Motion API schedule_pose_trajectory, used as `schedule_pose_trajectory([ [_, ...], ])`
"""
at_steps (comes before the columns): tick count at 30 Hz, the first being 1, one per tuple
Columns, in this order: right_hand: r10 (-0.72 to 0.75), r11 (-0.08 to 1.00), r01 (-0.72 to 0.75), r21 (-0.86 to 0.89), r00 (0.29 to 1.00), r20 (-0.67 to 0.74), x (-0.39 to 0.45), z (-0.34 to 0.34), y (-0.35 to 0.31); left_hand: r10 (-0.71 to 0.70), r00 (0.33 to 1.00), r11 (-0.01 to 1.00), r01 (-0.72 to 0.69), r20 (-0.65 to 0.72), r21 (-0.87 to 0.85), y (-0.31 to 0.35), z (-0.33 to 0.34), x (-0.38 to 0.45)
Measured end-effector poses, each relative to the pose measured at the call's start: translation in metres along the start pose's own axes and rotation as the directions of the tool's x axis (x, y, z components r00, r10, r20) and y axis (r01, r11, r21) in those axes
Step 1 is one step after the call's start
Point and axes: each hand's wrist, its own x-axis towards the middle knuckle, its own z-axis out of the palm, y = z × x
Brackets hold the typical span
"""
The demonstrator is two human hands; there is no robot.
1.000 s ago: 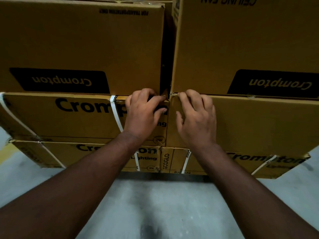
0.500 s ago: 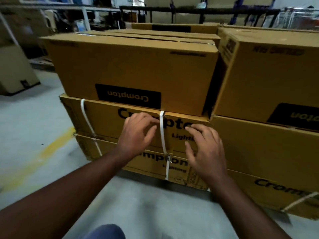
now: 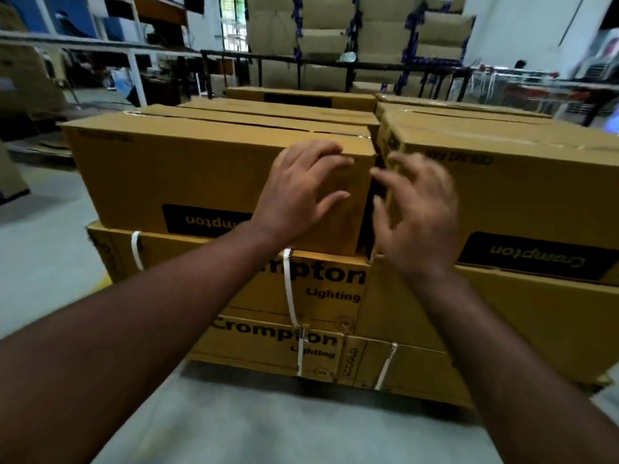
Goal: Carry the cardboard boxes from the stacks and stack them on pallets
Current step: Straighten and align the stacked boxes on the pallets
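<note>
Currently: pick-up step. Left hand [image 3: 301, 195] flat, fingers spread on the top-left box [image 3: 201, 169]; right hand [image 3: 418, 212] open, empty, at the gap beside it. Next: grip opposite sides, lift.

Warehouse. You face strapped cartons [image 3: 214, 182] stacked near, on a grey concrete floor [image 3: 43, 249]; metal racking [image 3: 134, 51] far left; tall stacks of boxes [image 3: 321, 38] behind a dark railing [image 3: 335, 63] far off.
</note>
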Motion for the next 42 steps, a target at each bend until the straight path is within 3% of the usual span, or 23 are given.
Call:
schedule_pose_trajectory([
  [3,0.147,0.973,-0.132,-0.189,0.987,0.07,0.029,-0.022,0.031,-0.104,0.965,0.989,0.076,0.239,0.123,0.013,0.009,0.044],
  [5,0.241,0.947,-0.192,-0.257,0.955,0.173,0.037,-0.029,0.05,-0.16,0.939,0.981,0.117,0.304,0.155,0.018,0.019,0.054],
  [10,0.233,0.949,-0.16,-0.27,0.936,0.263,0.034,-0.033,0.072,-0.218,0.973,0.974,0.221,0.082,-0.039,0.018,0.031,0.056],
  [13,0.223,0.954,-0.148,-0.26,0.931,0.289,0.031,-0.032,0.077,-0.161,0.978,0.987,0.16,0.132,0.017,0.024,0.039,0.064],
  [19,0.231,0.957,-0.165,-0.237,0.929,0.29,0.026,-0.026,0.076,-0.347,0.92,0.905,0.277,0.182,0.323,0.044,0.06,0.08],
  [21,0.228,0.961,-0.167,-0.221,0.931,0.287,0.025,-0.025,0.077,-0.36,0.918,0.891,0.285,0.167,0.353,0.045,0.065,0.079],
  [30,0.199,0.966,-0.131,-0.221,0.926,0.321,0.021,-0.025,0.081,-0.269,0.963,0.962,0.267,0.029,0.058,0.049,0.065,0.083],
  [35,0.179,0.971,-0.117,-0.21,0.936,0.302,0.02,-0.023,0.081,-0.198,0.964,0.979,0.203,0.175,-0.007,0.026,0.026,0.076],
  [39,0.196,0.953,-0.122,-0.275,0.945,0.26,0.019,-0.017,0.076,-0.4,0.915,0.912,0.391,0.054,0.127,-0.046,-0.009,0.042],
  [42,0.213,0.928,-0.126,-0.352,0.952,0.221,0.018,-0.003,0.049,-0.58,0.815,0.787,0.554,0.017,0.273,-0.096,-0.025,0.002],
])
